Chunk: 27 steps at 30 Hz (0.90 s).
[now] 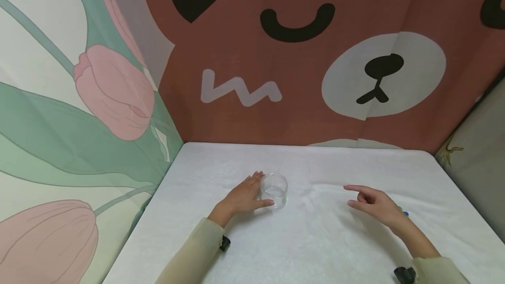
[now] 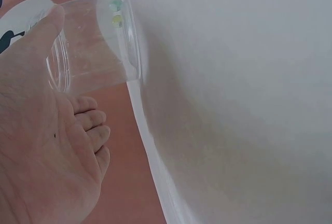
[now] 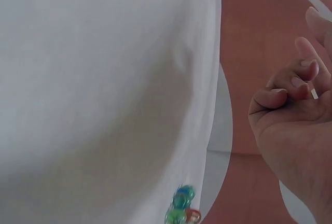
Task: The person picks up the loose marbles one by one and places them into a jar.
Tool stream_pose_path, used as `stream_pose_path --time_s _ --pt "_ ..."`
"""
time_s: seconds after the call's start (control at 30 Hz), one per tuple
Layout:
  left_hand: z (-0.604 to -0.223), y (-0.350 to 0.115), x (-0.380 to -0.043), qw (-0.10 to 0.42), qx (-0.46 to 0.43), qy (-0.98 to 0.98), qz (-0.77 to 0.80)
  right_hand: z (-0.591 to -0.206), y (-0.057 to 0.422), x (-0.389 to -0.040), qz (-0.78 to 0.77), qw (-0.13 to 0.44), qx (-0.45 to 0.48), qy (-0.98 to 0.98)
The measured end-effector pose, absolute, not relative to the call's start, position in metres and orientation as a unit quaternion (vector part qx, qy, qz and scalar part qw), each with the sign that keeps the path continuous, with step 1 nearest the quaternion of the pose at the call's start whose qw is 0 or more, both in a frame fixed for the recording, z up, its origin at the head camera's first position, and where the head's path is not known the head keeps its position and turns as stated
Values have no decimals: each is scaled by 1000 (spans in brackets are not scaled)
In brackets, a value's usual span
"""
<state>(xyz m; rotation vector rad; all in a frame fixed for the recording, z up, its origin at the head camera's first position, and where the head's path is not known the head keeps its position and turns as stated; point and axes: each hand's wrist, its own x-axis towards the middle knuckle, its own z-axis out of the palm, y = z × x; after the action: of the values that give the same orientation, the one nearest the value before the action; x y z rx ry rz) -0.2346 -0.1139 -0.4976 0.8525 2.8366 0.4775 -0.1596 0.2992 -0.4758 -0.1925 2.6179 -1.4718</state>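
A clear, straight-sided cup (image 1: pixel 275 187) stands upright on the white table, left of centre in the head view. My left hand (image 1: pixel 245 195) is at its left side, fingers fairly straight toward the back and thumb across the front near the rim. In the left wrist view the cup (image 2: pixel 93 45) appears sideways, with green and yellow spots near its base; whether these are inside or behind it I cannot tell. Over the table's right part hovers my right hand (image 1: pixel 375 205), index finger extended, other fingers loosely bent, holding nothing. Several shiny coloured balls (image 3: pixel 180 202) lie near it, mostly hidden behind the wrist in the head view.
The white-covered table (image 1: pixel 315 249) ends at a brown wall cloth (image 1: pixel 236 122) with a bear print. A flower-printed cloth (image 1: pixel 47 143) hangs along the left side, and a pale cloth (image 1: pixel 481 165) borders the right.
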Motion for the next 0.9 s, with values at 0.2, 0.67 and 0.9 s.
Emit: stream_pose_path --time_s 0.2,0.67,0.9 --pt "-497 -113 -234 69 283 943 160 -475 315 -153 -466 65 -44 881" --pt "-497 -114 -233 69 286 944 149 -486 359 -137 -456 47 -38 888" --pt "-496 -114 -233 66 286 944 148 -483 381 -130 -460 40 -44 886"
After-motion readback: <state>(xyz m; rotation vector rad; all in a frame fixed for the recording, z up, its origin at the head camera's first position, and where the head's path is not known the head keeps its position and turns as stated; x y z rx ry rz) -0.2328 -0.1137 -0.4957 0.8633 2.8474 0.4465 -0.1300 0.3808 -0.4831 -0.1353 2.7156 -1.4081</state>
